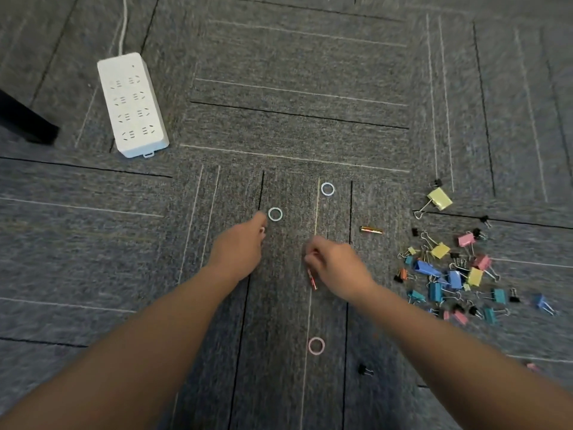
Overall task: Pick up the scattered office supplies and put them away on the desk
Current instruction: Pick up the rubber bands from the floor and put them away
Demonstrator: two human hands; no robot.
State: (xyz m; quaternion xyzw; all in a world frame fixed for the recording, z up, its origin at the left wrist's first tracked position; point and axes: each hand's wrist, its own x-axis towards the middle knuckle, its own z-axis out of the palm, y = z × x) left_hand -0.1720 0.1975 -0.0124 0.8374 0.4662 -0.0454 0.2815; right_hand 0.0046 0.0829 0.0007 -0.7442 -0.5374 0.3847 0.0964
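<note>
**Supplies scattered all over the carpet floor**

A grey carpet-tile floor (294, 72) is seen from above, with everything lying on it. A white power strip (131, 103) is parked toward the far left corner, its cord running off the far edge, and a dark furniture leg (28, 122) is caught at the left edge.

Both bare arms are stretched out over the middle of the floor. The left hand (237, 248) is curled, with something small and pale tucked at its fingers, just beside a light blue ring (275, 214); whether the ring itself is touched can't be told. The right hand (336, 263) has its fingers pinched together on a thin reddish stick-like item (312, 279), which hangs down below the knuckles.

A heap of colourful binder clips (452, 271) is spread along the right edge, with a bigger yellow clip (439, 198) lying apart on the far side. A gold battery (371, 230) is found between the hands and the heap. A second blue ring (327, 189) sits further out, and a pink ring (316, 346) lies nearer the near edge, between the forearms.
</note>
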